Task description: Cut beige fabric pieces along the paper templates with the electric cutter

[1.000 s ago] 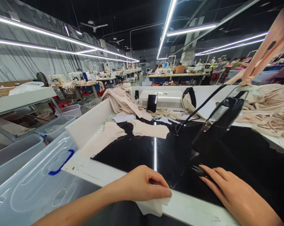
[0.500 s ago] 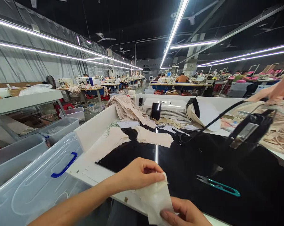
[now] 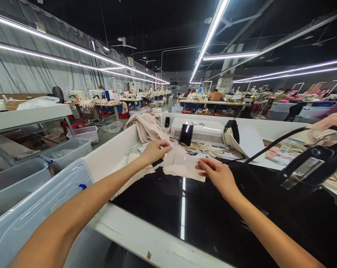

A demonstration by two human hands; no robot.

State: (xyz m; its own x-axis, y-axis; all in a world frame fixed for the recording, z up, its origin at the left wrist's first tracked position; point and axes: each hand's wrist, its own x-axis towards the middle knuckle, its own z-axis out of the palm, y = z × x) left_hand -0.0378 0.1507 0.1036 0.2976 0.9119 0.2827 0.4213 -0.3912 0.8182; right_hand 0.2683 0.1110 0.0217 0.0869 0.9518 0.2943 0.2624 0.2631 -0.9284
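At counter [image 3: 157, 212], cloth [image 3: 182, 162] is pinched at opposite ends by left grip [image 3: 154, 152] and right grip [image 3: 220, 176]; clear plastic [image 3: 63, 152] is held in bin [image 3: 79, 154].

A phone [image 3: 186, 134] stands upright before a white vented box [image 3: 210, 134], a white jar [image 3: 157, 114] to the left. Along the left are a table [image 3: 31, 118] bearing a plastic bag [image 3: 38, 102], a dark fan [image 3: 57, 94] farther off, and plastic bins [image 3: 78, 153] below. Far away, sewing machines [image 3: 75, 96] and a brown-topped person [image 3: 215, 95] show under tube lights [image 3: 207, 42].
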